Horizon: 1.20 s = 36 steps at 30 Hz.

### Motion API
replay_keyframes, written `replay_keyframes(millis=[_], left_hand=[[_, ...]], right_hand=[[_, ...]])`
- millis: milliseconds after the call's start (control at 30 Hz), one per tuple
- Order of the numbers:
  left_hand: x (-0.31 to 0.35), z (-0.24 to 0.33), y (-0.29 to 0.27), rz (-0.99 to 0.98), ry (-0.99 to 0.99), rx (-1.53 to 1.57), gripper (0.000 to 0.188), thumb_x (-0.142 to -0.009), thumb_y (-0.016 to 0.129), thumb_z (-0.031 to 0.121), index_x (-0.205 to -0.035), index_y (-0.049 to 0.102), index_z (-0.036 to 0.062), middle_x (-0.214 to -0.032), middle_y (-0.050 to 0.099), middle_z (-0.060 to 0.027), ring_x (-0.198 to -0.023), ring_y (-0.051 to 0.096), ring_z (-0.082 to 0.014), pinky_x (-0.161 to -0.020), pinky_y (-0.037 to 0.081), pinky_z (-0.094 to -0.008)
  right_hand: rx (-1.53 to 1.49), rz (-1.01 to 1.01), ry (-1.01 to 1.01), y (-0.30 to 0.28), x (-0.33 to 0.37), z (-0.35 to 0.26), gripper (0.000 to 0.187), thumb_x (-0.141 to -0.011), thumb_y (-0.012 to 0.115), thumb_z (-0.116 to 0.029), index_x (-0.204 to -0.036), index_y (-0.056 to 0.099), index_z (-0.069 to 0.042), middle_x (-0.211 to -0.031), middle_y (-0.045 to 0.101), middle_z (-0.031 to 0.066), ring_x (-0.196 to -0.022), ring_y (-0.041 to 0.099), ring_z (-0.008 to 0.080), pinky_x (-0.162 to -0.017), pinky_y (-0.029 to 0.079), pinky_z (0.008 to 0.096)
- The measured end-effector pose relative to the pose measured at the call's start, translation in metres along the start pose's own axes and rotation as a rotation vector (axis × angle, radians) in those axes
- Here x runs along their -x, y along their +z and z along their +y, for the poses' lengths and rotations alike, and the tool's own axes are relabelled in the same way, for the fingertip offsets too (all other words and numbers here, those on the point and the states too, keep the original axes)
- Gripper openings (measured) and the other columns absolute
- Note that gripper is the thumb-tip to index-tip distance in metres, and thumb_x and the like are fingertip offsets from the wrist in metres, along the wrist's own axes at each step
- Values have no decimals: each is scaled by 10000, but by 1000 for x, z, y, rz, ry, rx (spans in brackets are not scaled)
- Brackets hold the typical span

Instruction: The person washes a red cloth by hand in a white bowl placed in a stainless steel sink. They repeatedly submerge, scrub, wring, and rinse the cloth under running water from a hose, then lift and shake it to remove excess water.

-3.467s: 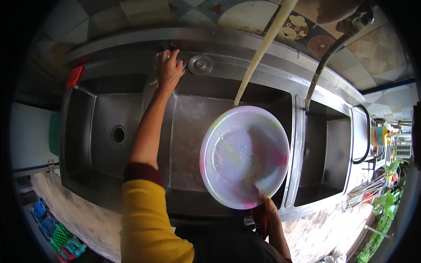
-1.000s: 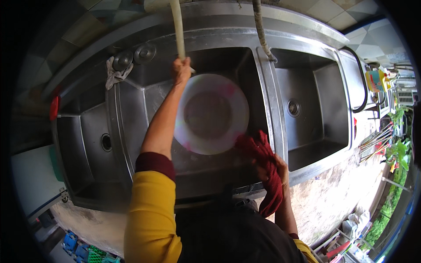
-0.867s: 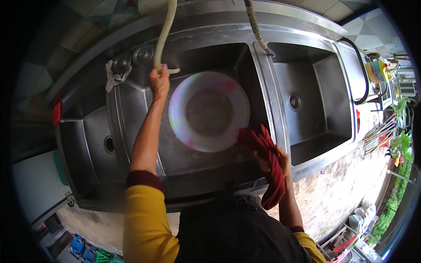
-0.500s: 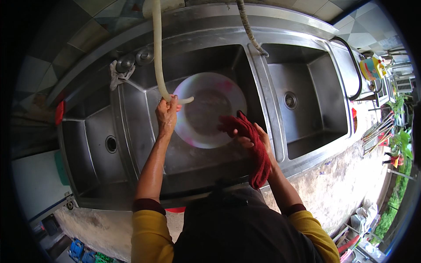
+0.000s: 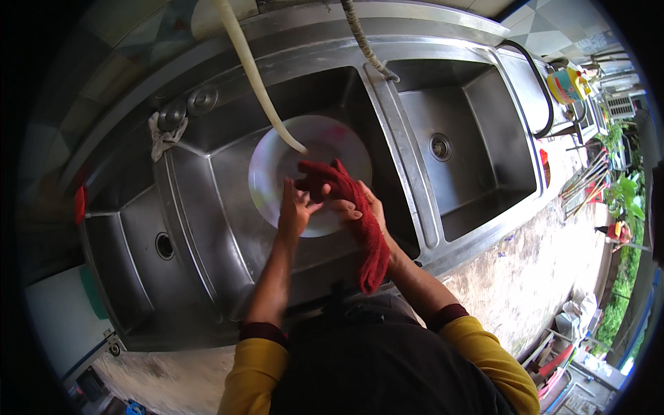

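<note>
My right hand [image 5: 360,207] is closed around a red knitted glove [image 5: 372,252]. The glove's finger ends point up and left over the basin, while its long end hangs down past my wrist. Close by on the left, my left hand [image 5: 296,211] has its fingers apart and holds nothing. Its fingertips are beside the glove; whether they touch it I cannot tell. Below both hands, a round, pale translucent basin [image 5: 266,155] sits in the middle sink [image 5: 218,180]. A cream hose [image 5: 252,72] hangs from above, its lower end over the basin.
Another sink with a drain lies on either side: the left sink [image 5: 135,228] and the right sink [image 5: 477,166]. A grey ribbed hose [image 5: 363,41] reaches the divider. Metal lids [image 5: 202,101] and a white cloth [image 5: 164,138] rest at the back left. A yellow jug [image 5: 568,86] stands far right.
My left hand has let go of the cream hose and moved right and down toward the glove. My right hand has brought the glove leftward. The view has shifted slightly.
</note>
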State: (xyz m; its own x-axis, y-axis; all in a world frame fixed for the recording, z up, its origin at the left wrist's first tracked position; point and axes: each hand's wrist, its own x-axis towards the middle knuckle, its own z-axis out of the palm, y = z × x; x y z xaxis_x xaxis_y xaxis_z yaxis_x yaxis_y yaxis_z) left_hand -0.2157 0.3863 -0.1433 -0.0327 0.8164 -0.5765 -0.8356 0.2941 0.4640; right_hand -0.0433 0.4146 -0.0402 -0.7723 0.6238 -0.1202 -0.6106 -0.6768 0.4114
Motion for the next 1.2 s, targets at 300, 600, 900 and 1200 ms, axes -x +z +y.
replay_keyframes(millis=[300,600,900,1200], left_hand=[[-13,-18,50,-334,154,299,508,-945,470,444,-1347,400,142,-1243,535,-120,-1066,568,-311,-983,418,-552],[-15,43,46,46,-46,-577,203,-773,709,170,-886,601,40,-757,581,-16,-660,587,-146,-582,518,-312],[-44,29,45,344,-11,-1666,349,-694,685,194,-968,637,-15,-956,658,-259,-967,628,-401,-832,501,-427],[-25,81,69,-123,24,-758,952,-791,698,487,-1484,139,149,-1330,442,-158,-1214,448,-327,-1012,334,-549]], right_hand=[[-87,91,-19,-37,0,17,477,-983,372,-354,-1324,408,-22,-1159,530,226,-661,444,160,-523,444,237],[1318,733,392,-20,-27,1,313,-809,669,-285,-954,615,-13,-745,616,72,-595,578,174,-528,491,304],[2697,581,493,-43,-53,0,340,-734,591,-240,-957,644,12,-970,653,239,-926,630,394,-823,503,462],[1609,680,-29,-5,-35,-17,444,-856,605,-389,-1169,523,-86,-755,608,58,-612,601,195,-580,517,360]])
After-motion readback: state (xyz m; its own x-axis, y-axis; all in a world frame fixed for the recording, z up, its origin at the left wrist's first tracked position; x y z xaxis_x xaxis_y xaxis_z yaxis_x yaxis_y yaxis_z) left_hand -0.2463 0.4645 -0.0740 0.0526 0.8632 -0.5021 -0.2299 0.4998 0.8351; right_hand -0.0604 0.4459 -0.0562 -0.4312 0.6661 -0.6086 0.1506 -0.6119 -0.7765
